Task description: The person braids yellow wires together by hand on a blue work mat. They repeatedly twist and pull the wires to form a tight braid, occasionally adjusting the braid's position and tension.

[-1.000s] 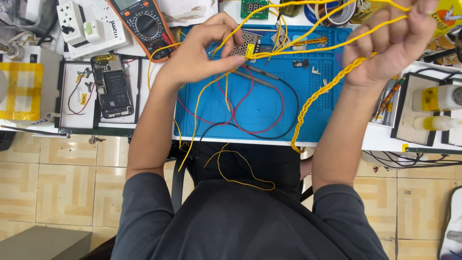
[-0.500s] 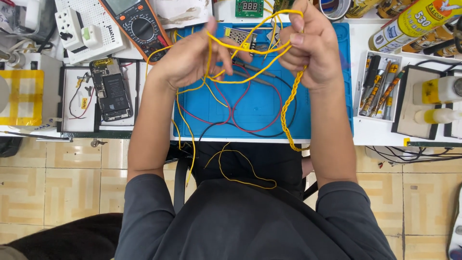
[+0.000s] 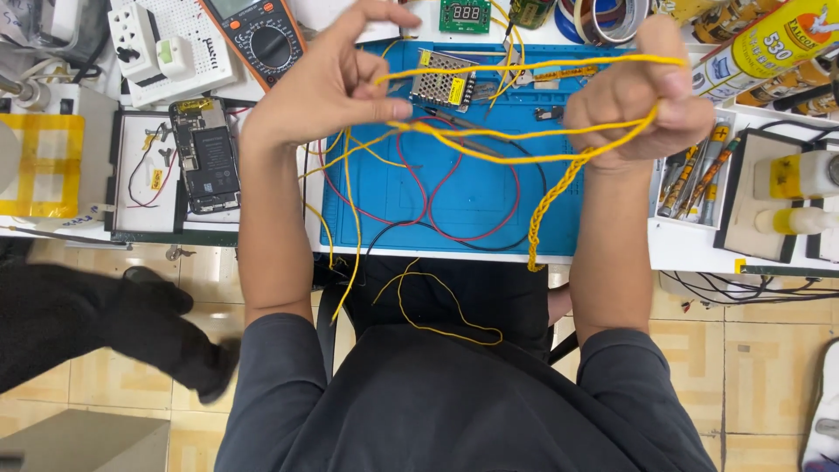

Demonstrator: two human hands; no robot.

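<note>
The yellow wires (image 3: pixel 524 133) are stretched between my hands above the blue mat (image 3: pixel 463 201), with a braided section hanging from my right hand (image 3: pixel 638 105), which is fisted around them. My left hand (image 3: pixel 328 87) pinches the strands between thumb and forefinger. Red and black leads (image 3: pixel 437 210) lie on the mat, a multimeter (image 3: pixel 262 35) beyond on the desk (image 3: pixel 690 253).

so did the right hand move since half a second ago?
Yes. The right hand has swung outward to the right, from over the blue silicone work mat to its right edge, pulling the yellow wires taut.
</note>
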